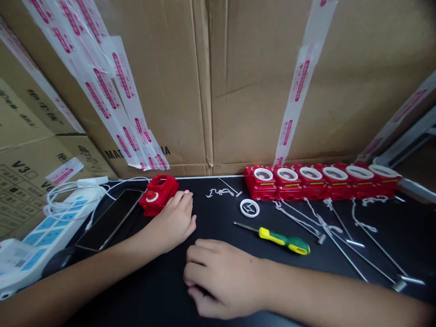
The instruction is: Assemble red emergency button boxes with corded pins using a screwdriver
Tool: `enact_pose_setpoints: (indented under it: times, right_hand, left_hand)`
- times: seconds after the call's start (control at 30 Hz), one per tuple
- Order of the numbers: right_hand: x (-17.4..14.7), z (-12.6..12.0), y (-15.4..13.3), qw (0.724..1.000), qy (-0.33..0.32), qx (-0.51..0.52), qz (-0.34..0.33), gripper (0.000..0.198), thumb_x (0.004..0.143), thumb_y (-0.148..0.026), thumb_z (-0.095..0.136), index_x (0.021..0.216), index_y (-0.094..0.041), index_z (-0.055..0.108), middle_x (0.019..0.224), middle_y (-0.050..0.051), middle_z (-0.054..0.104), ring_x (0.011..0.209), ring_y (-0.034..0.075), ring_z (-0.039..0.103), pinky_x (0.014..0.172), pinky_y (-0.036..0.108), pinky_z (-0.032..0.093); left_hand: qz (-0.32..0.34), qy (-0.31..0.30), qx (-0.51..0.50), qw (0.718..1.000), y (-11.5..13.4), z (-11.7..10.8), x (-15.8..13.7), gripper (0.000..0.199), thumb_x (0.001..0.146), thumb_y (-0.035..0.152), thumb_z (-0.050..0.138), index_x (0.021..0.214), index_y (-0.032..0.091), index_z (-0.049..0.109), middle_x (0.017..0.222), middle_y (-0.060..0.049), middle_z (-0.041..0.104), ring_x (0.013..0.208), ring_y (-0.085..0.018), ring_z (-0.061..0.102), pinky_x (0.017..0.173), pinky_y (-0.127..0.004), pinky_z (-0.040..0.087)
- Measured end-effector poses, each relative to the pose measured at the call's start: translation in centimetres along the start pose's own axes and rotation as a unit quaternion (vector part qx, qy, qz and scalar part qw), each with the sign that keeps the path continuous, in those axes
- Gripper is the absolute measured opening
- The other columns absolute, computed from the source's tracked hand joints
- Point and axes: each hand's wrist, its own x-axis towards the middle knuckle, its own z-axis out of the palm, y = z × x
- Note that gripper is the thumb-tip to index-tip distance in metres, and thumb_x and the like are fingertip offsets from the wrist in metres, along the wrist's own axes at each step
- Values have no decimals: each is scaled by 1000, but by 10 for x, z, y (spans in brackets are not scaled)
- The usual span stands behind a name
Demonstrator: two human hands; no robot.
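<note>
My left hand [173,220] reaches forward on the black table [218,213], fingers bent, its tips beside a red plastic box with a round button [157,194]; whether it grips the box I cannot tell. My right hand [218,274] rests palm down near the front edge, fingers curled loosely, with nothing visible in it. A yellow and green screwdriver [279,238] lies just right of it. A loose white ring [250,208] lies further back.
A row of several red boxes with white rings [322,180] lines the back right, with metal rods on strings [344,240] in front. A phone [109,219], a power strip [44,236] and white cables lie at left. Taped cardboard walls [218,81] enclose the table.
</note>
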Motion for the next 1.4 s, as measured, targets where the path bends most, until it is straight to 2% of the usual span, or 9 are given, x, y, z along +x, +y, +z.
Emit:
enact_pose_setpoints:
  times: [0.3,0.4,0.57,0.67,0.8,0.87,1.03,1.2,1.4]
  right_hand:
    - [-1,2,1,1000,12,-6,-7,19,98,-30,60,98,-16,73,93,6,66,80,20,55,78,31,53]
    - [-1,5,2,999,21,-18,-16,19,97,-32,61,97,-17,73,92,7,69,83,21,58,81,32,55]
    - [0,-8,1,995,40,-82,-44,19,96,-34,59,86,-21,69,78,1,66,72,19,57,68,34,49]
    - [2,-37,15,987,30,-147,59,16,98,-32,59,87,-23,68,81,1,68,73,18,59,72,34,50]
    - [4,-68,60,950,33,-221,219,15,104,-14,58,110,-11,72,109,14,73,101,25,68,93,43,57]
    - [7,-73,84,933,10,-243,265,24,105,-26,69,125,-14,70,125,11,72,112,26,71,98,48,60]
    - [15,-70,118,923,-63,-226,304,39,105,-38,72,138,-18,68,139,12,70,118,28,72,99,50,63]
    - [25,-79,133,933,-110,-141,313,38,105,-38,72,137,-18,68,138,12,70,115,27,73,97,48,63]
    - [36,-89,135,933,-79,-49,349,37,106,-38,71,137,-19,68,137,11,71,113,26,73,95,47,64]
  left_hand:
    - [6,4,55,998,18,-15,-12,39,102,9,52,132,-5,72,136,-30,67,124,-43,58,102,-55,52]
    - [19,-16,76,997,27,-14,-23,35,103,8,49,119,4,80,128,-25,72,116,-39,63,94,-51,54]
    - [111,-65,53,990,20,-18,-28,31,103,15,54,98,9,83,108,-22,79,114,-38,67,105,-51,52]
    - [87,-63,30,994,17,-25,-24,29,101,19,56,105,7,82,113,-25,80,118,-40,68,109,-52,52]
    - [36,-83,45,995,19,-32,-19,34,101,27,62,114,2,80,119,-29,77,116,-42,70,103,-54,57]
    - [20,-86,49,995,20,-32,-19,33,101,26,64,118,2,79,122,-29,76,119,-42,70,103,-52,58]
    - [11,-61,94,994,34,-32,-23,27,100,20,63,116,4,77,128,-29,71,132,-48,62,104,-57,56]
    - [45,-82,26,995,58,-35,-28,18,97,10,58,108,15,71,107,-17,70,99,-35,69,75,-44,57]
    - [87,-83,-11,993,60,-34,-27,16,99,13,58,112,15,66,104,-13,68,96,-32,66,75,-43,55]
